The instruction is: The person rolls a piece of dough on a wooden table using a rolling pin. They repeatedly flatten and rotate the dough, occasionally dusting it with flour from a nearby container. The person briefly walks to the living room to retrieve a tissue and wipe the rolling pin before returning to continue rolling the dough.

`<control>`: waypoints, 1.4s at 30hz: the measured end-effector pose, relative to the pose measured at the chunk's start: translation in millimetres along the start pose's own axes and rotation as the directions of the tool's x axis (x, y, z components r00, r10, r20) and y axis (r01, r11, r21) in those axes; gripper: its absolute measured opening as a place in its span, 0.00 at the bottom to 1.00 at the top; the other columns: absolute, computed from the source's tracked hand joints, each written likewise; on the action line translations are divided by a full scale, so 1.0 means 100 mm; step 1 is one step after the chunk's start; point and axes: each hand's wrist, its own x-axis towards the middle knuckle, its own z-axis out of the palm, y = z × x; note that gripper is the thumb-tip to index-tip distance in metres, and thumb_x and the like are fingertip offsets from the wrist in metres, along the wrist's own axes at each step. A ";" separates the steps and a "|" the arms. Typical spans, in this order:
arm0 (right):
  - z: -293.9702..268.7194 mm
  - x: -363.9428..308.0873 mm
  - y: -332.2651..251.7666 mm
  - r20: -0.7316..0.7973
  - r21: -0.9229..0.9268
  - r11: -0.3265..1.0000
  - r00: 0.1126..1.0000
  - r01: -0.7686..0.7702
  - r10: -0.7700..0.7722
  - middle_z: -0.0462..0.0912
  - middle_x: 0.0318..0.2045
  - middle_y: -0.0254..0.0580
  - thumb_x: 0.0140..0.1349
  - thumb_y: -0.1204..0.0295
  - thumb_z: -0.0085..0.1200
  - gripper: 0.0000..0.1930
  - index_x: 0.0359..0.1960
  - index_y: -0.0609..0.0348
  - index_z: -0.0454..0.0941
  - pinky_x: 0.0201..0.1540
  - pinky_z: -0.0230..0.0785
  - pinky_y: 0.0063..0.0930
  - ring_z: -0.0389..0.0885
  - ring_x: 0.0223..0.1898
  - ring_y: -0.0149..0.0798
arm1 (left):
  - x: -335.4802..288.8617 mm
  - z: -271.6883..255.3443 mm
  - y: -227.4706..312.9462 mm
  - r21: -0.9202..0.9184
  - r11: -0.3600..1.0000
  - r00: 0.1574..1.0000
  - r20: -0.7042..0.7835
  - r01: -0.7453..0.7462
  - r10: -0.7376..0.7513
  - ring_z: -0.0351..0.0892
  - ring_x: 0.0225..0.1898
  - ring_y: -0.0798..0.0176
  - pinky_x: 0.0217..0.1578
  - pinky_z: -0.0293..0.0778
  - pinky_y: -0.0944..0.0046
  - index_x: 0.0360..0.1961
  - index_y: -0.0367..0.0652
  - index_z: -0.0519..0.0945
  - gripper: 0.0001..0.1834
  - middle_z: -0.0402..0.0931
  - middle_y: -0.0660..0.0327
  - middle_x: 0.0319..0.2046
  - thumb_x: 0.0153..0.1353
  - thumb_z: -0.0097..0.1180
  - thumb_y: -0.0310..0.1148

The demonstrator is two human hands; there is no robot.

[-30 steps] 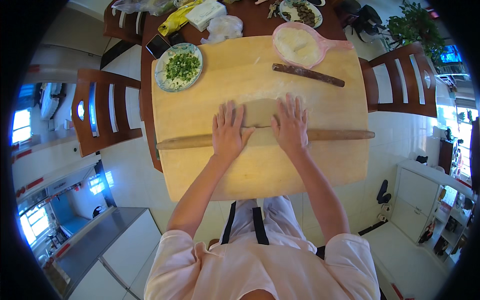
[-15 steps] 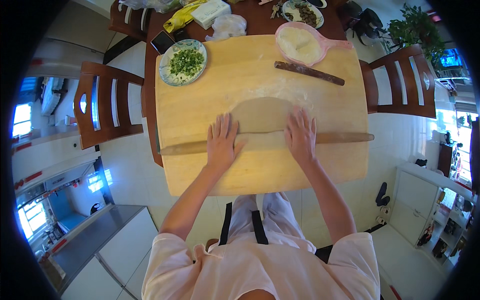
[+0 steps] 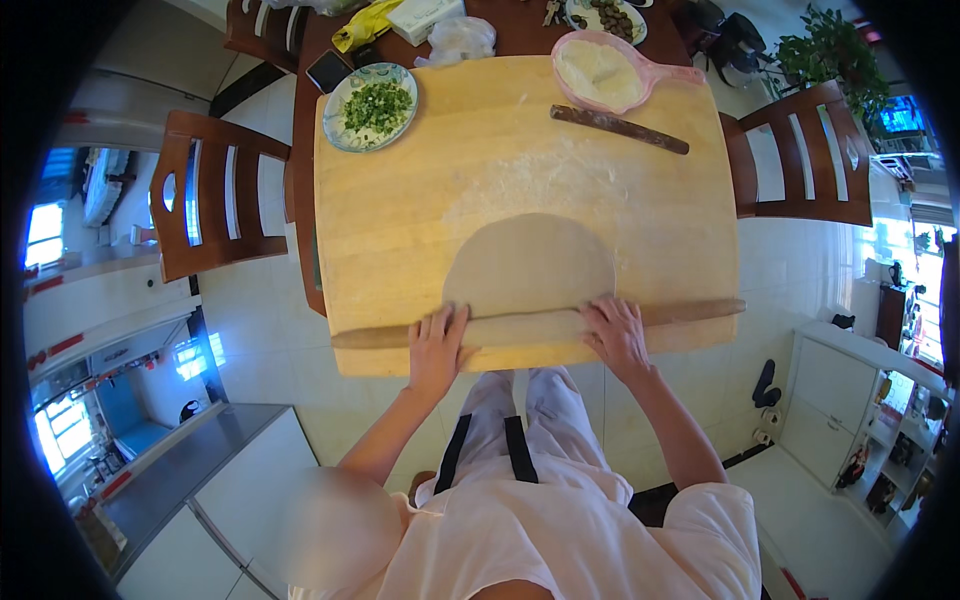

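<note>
A long wooden rolling pin (image 3: 690, 311) lies crosswise near the front edge of the wooden board (image 3: 380, 215). The near part of a flat, rounded sheet of dough (image 3: 530, 262) is wrapped around the pin's middle; its far part lies flat on the board. My left hand (image 3: 436, 348) curls over the pin at the dough's left side. At the right side my right hand (image 3: 616, 336) grips it the same way, fingers bent over the top. Both pin ends stick out past my hands.
Loose flour (image 3: 540, 178) is scattered beyond the dough. A plate of chopped greens (image 3: 370, 108) stands far left. Far right are a pink handled bowl of flour (image 3: 600, 72) and a short dark rolling pin (image 3: 620, 130). Chairs (image 3: 215, 195) flank the table.
Both hands have drawn the rolling pin toward me, to the board's front edge. My fingers went from stretched out to curled around it. The dough sheet shifted nearer, baring floured board behind it.
</note>
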 end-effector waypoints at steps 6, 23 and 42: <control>0.33 0.37 -0.43 -0.274 -0.030 0.998 0.959 0.061 -0.067 0.70 0.60 0.46 0.58 0.68 0.57 0.24 0.57 0.58 0.72 0.65 0.55 0.57 0.66 0.63 0.50 | 0.27 0.08 0.51 -0.140 0.988 0.988 -0.151 -0.062 0.040 0.58 0.69 0.41 0.67 0.51 0.39 0.64 0.37 0.68 0.30 0.59 0.47 0.68 0.60 0.58 0.33; 0.31 0.77 -0.34 -0.084 -0.146 0.988 0.996 -0.048 0.036 0.55 0.72 0.47 0.59 0.59 0.57 0.31 0.64 0.53 0.68 0.67 0.49 0.64 0.52 0.72 0.56 | 0.78 0.23 0.35 0.118 0.993 0.994 -0.098 -0.030 0.042 0.53 0.70 0.35 0.63 0.53 0.34 0.67 0.49 0.66 0.34 0.54 0.52 0.72 0.62 0.53 0.51; 0.13 0.90 0.20 -0.207 -0.169 0.960 0.961 -0.221 0.185 0.56 0.71 0.47 0.62 0.63 0.52 0.29 0.65 0.54 0.66 0.66 0.50 0.66 0.55 0.71 0.57 | 0.91 0.08 -0.14 0.057 0.990 0.990 -0.073 0.126 -0.121 0.55 0.70 0.40 0.65 0.54 0.39 0.65 0.42 0.67 0.33 0.60 0.51 0.68 0.64 0.52 0.50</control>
